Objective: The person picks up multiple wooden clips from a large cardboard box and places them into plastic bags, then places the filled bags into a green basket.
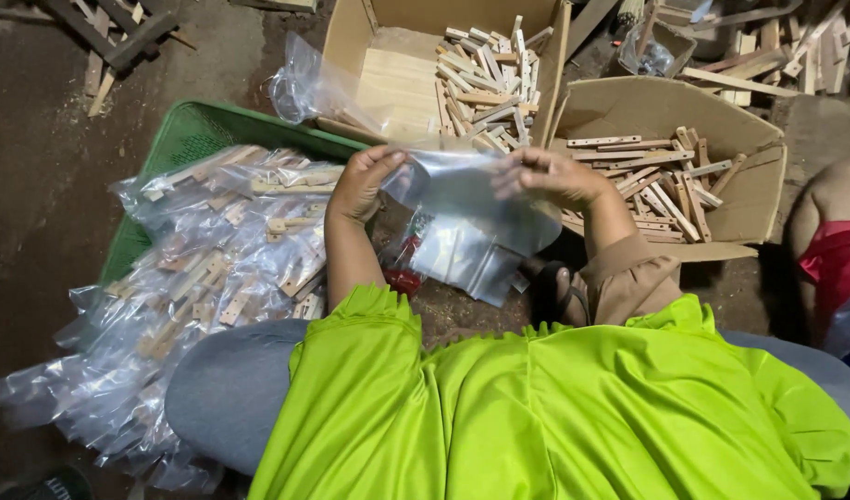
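My left hand (362,182) and my right hand (547,176) both grip the top edge of an empty clear plastic bag (466,218), held up between them in front of my chest. The bag hangs down over a small stack of more clear bags (462,264) on the ground. Just beyond my hands stands an open cardboard box (388,37) with a heap of small light wooden pieces (485,79) in it.
A green plastic basket (189,134) at the left overflows with several clear bags filled with wooden pieces (203,278). A second cardboard box (749,185) of wooden sticks sits at the right. Scrap wood lies along the far edge. Another person's arm (837,231) shows at the right edge.
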